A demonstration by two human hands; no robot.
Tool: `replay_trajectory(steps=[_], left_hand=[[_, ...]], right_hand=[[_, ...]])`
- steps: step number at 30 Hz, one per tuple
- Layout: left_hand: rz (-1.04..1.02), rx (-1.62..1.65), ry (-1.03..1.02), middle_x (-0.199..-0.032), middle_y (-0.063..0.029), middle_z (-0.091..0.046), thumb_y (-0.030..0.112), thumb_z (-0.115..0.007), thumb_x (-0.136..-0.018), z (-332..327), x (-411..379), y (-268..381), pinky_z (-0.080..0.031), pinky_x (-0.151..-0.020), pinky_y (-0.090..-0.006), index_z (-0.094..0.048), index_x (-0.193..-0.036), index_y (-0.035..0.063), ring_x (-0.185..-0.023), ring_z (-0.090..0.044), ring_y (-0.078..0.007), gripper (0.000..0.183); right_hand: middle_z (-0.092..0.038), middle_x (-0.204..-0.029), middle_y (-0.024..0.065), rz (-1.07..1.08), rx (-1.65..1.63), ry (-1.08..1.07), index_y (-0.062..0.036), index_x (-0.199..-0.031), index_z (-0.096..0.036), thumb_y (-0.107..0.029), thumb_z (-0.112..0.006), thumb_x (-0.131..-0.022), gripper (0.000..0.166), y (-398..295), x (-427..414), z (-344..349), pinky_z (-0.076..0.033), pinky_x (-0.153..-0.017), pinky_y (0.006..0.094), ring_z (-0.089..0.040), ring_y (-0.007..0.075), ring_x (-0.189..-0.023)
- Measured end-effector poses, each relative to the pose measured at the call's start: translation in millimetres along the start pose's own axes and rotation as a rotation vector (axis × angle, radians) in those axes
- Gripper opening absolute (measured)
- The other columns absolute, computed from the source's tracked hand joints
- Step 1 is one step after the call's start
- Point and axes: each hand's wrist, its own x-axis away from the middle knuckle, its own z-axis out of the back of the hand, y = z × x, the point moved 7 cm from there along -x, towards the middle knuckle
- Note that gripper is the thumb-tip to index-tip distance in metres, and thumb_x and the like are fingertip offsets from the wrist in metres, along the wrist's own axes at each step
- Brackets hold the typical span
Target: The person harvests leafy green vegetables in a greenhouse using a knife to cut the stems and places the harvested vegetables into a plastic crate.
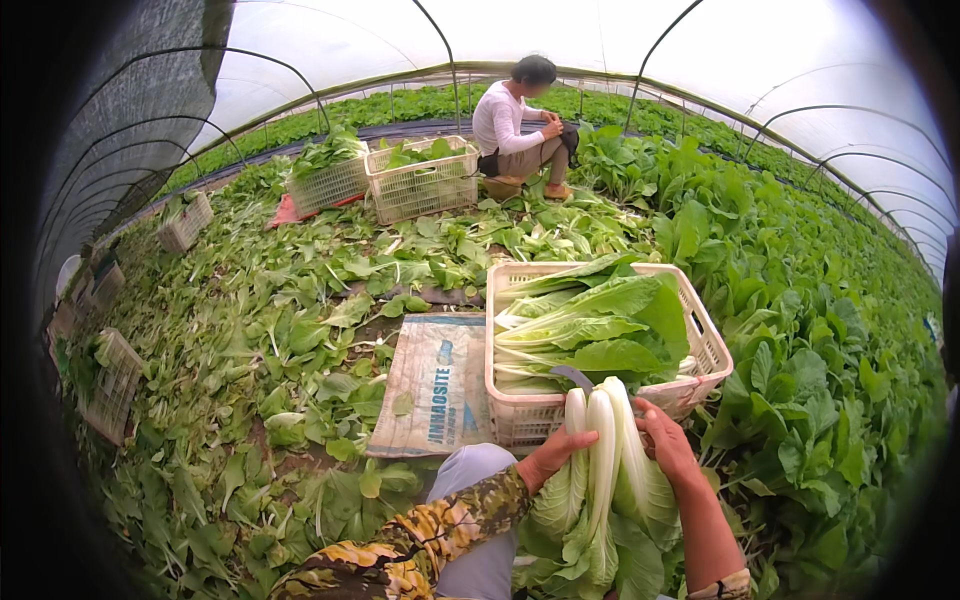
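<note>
My left hand [556,454] grips a bunch of leafy greens [602,442] by its thick white stalks, thumb across the front. The cut ends point up and the leaves hang down over my lap. Against the right side of the stalks is my right hand [667,442], its fingers curled. A curved knife blade [574,376] shows behind the stalk tops, in line with my right hand; its handle is hidden. Just beyond the bunch stands a pale plastic crate [705,367], where more greens [585,319] lie sideways, white stalks to the left.
A printed woven sack [405,405] lies left of the crate. Cut leaves [247,375] cover the ground. Growing greens [810,360] fill the right side. Ahead, a person [510,124] sits low beside a filled crate [424,187]. Another crate [112,382] stands far left.
</note>
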Motion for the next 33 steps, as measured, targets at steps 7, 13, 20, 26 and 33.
replay_trajectory(steps=[7,13,20,26,33], left_hand=[[-0.335,-0.507,0.17,-0.127,-0.0047,-0.047,0.014,-0.075,-0.074,-6.4,-20.6,9.7,-0.04,-0.097,-0.0326,-0.03,-0.14,0.005,-0.115,-0.046,-0.0152,0.08],[-0.197,-0.355,0.157,-0.131,-0.0039,-0.04,0.017,-0.075,-0.076,-1.0,-26.7,-19.8,-0.036,-0.099,-0.0301,-0.023,-0.143,0.0056,-0.12,-0.039,-0.0142,0.086],[-0.219,-0.258,0.093,-0.144,-0.0059,-0.028,0.036,-0.069,-0.082,-3.9,-21.9,-22.9,-0.024,-0.108,-0.0319,-0.012,-0.147,0.0056,-0.131,-0.027,-0.0162,0.092],[-0.291,-0.269,0.084,-0.152,-0.0067,-0.004,0.058,-0.063,-0.079,-1.9,-19.8,-13.3,-0.017,-0.11,-0.0331,-0.013,-0.147,0.0042,-0.138,-0.013,-0.0177,0.1],[-0.328,-0.304,0.11,-0.152,-0.0118,-0.001,0.06,-0.061,-0.079,3.2,-18.5,-11.2,-0.014,-0.111,-0.0355,-0.022,-0.146,0.0046,-0.14,-0.009,-0.0213,0.095]], right_hand=[[-0.035,-0.141,0.0209,0.181,0.198,-0.01,0.0012,-0.143,-0.024,-0.04,-0.071,-0.077,0.09,6.0,32.5,-10.9,-0.032,-0.105,0.0395,-0.034,0.0309,-0.131],[-0.03,-0.141,0.0252,0.237,0.384,0.148,0.0018,-0.143,-0.014,-0.034,-0.086,-0.056,0.118,25.5,36.0,-26.7,-0.031,-0.106,0.0441,-0.033,0.0394,-0.129],[-0.028,-0.142,0.0231,0.263,0.217,0.137,0.001,-0.144,-0.014,-0.032,-0.087,-0.055,0.12,47.9,29.0,-33.0,-0.031,-0.107,0.0426,-0.032,0.0357,-0.131],[-0.035,-0.138,0.0179,0.168,0.059,0.118,-0.0008,-0.143,-0.017,-0.02,-0.086,-0.059,0.11,54.7,26.1,-45.1,-0.034,-0.105,0.0396,-0.038,0.0288,-0.127],[-0.044,-0.132,0.0132,0.217,-0.089,0.122,-0.0023,-0.139,-0.025,-0.011,-0.081,-0.065,0.093,39.6,22.2,-56.5,-0.04,-0.1,0.0372,-0.047,0.0242,-0.12]])
